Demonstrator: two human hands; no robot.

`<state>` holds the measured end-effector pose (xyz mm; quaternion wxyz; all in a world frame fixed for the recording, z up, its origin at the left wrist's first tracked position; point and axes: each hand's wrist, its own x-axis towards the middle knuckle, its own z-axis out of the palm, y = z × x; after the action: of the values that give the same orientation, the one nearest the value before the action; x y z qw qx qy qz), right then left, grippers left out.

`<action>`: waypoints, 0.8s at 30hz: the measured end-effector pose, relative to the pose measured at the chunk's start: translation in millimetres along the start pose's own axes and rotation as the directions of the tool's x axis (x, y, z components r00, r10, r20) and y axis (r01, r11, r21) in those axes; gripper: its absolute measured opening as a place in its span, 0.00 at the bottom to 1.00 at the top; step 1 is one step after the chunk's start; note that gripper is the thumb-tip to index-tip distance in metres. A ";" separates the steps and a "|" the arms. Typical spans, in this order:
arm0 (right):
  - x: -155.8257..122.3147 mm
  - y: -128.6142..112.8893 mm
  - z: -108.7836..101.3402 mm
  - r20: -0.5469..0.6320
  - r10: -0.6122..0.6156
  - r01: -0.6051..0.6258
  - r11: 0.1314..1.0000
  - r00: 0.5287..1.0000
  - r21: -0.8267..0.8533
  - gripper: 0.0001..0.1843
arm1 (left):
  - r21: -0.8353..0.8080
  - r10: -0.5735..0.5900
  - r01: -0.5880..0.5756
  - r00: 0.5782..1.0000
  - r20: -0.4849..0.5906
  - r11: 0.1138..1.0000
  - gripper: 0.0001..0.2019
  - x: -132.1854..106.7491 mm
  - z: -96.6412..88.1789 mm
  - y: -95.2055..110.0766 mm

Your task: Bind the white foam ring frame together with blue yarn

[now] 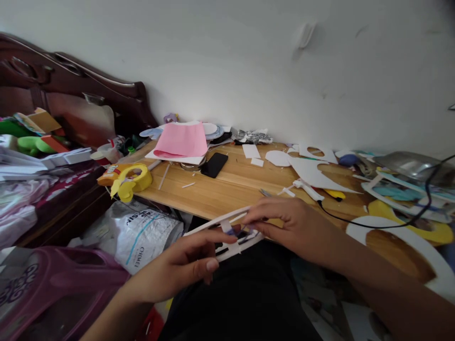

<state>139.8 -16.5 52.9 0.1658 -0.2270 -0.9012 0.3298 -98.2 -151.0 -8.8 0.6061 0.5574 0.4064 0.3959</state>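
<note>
Low over my lap, at the table's front edge, is a narrow white frame that looks like foam board, its two long strips joined by short crosspieces. My left hand is closed around its near-left part, with the index finger stretched along it and the thumb below. At the frame's right end, my right hand has its thumb and fingers pinched together. Fingers hide the exact spot it grips. Something small and bluish-purple shows by my left fingertips. Beyond my right hand, a white glue gun lies on the table with its black cord.
On the wooden table lie a phone, a pink sheet, yellow tape and cut white board pieces. A black cord crosses the right side. A silvery bag and a purple container stand lower left.
</note>
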 end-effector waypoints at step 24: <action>-6.4 12.2 -2.7 0.037 0.145 -0.147 0.987 0.989 0.058 0.14 | 0.122 -0.018 0.013 0.999 0.043 0.993 0.19 2.0 4.9 12.0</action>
<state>150.1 -10.1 45.8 0.1335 -0.2819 -0.8743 0.3719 -93.2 -150.1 3.3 0.5831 0.5987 0.4205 0.3533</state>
